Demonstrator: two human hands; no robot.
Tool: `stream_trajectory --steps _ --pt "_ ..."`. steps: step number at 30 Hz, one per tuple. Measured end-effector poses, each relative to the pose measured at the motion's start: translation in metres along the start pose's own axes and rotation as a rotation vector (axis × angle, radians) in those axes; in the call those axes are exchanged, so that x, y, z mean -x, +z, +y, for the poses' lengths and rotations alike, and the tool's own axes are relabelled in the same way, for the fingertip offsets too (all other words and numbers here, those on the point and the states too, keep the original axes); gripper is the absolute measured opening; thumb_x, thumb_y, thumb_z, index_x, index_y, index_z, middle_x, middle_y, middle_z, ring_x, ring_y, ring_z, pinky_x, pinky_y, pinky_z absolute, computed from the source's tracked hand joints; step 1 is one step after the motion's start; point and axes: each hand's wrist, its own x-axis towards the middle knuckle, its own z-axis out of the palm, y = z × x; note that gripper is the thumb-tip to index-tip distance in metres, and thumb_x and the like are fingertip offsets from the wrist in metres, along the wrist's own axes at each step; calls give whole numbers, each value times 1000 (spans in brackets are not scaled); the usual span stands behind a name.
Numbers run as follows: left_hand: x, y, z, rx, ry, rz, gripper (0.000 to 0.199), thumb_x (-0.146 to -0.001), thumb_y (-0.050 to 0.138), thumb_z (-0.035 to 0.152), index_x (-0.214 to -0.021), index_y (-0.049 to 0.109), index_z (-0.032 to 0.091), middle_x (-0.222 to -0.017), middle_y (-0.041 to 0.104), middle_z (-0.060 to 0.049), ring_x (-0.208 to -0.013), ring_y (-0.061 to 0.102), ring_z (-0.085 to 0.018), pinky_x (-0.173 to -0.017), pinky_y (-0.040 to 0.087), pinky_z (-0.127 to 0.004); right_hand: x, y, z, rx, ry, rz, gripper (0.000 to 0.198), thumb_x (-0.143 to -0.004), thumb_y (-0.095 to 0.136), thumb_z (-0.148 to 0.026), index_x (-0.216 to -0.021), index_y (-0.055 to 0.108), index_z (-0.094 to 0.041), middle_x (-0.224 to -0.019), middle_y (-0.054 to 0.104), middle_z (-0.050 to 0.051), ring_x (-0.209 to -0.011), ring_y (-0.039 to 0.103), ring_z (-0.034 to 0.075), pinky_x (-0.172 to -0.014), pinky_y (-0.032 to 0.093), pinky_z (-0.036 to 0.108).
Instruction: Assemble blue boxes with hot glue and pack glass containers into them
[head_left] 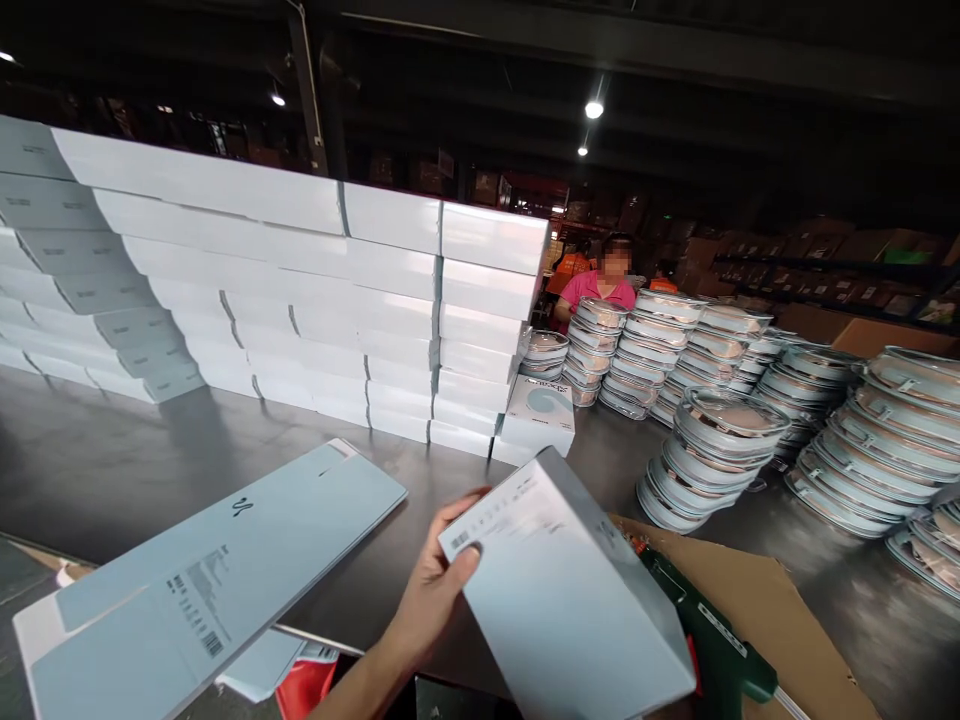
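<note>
Centrally, a pale blue-grey cardboard box (570,590), smooth and matte with crisp folded edges, is held tilted above the dark, dully reflective metal tabletop (112,460). The left hand (435,590) is wrapped around the box's left end, the fingers (461,565) pressed on the labelled face, beside a small barcode. The right hand is not seen (probably hidden behind the box), so its grasp cannot be told. A flat, unfolded carton sleeve (202,580) of the same pale card lies to the left, printed with a barcode. Behind the box, a green tool (705,630) rests on a brown corrugated cardboard sheet (772,610). A wall of glossy white boxes (300,290) is stacked along the back; round glass lids (720,440) with pale rims are piled to the right. A person in pink (604,290) is seated behind them.
</note>
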Motion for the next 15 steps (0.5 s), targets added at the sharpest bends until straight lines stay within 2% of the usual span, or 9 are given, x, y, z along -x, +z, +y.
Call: stream_trajectory --steps 2,3,5,6,7,9,11,13,15 --pt "0 -2 6 -59 -11 -28 67 -86 78 54 -144 55 32 -155 55 -14 -135 60 -36 -101 58 -45 -14 -6 -10 -46 27 19 53 -100 53 -57 -132 63 -16 -126 74 13 -103 76 25 -91 63 44" --pt "-2 -9 11 -143 10 -36 66 -86 79 51 -144 56 31 -157 53 -14 -141 55 -36 -108 54 -48 -29 -11 -14 -20 48 52 50 -100 53 -56 -131 60 -18 -122 76 13 -100 77 25 -87 64 43" --pt "-6 -32 26 -387 89 -27 43 -91 73 44 -131 66 30 -152 58 -14 -145 50 -35 -115 46 -52 -73 -21 -18 167 90 139 53 -91 63 -54 -129 54 -17 -116 77 16 -96 77 30 -80 66 46" --pt "-7 -46 33 -529 135 -12 31 -94 67 42 -122 70 29 -146 63 -14 -143 52 -34 -115 45 -53 -100 -23 -18 361 99 199 58 -84 70 -52 -126 53 -16 -113 77 16 -93 77 32 -76 66 46" --pt "-8 -60 39 -659 170 4 24 -97 63 42 -114 72 27 -138 68 -13 -141 55 -34 -114 46 -53 -129 -24 -15 450 92 202 68 -75 79 -45 -130 52 -14 -121 74 20 -102 74 37 -83 64 51" --pt "-9 -86 50 -854 205 45 25 -97 58 44 -107 72 26 -127 73 -13 -135 61 -33 -108 52 -51 -187 -16 -6 542 25 130 71 -68 84 -28 -132 55 -14 -141 64 22 -130 61 40 -106 54 55" --pt "-10 -105 57 -974 196 80 30 -96 57 48 -107 72 25 -125 74 -13 -131 64 -34 -104 55 -50 -234 0 5 594 -44 -5 65 -66 83 -12 -128 62 -13 -148 59 20 -143 48 38 -117 44 53" --pt "-12 -121 63 -1042 169 109 34 -94 58 52 -108 72 25 -128 74 -13 -132 63 -35 -105 55 -50 -264 18 14 627 -95 -136 58 -68 80 -3 -123 66 -12 -149 59 18 -146 46 36 -119 41 54" --pt "-18 -140 68 -1118 137 151 40 -92 57 57 -110 73 25 -132 72 -14 -133 62 -36 -106 53 -51 -274 30 18 643 -131 -223 55 -69 79 -2 -122 67 -12 -149 59 17 -145 47 37 -118 41 58"
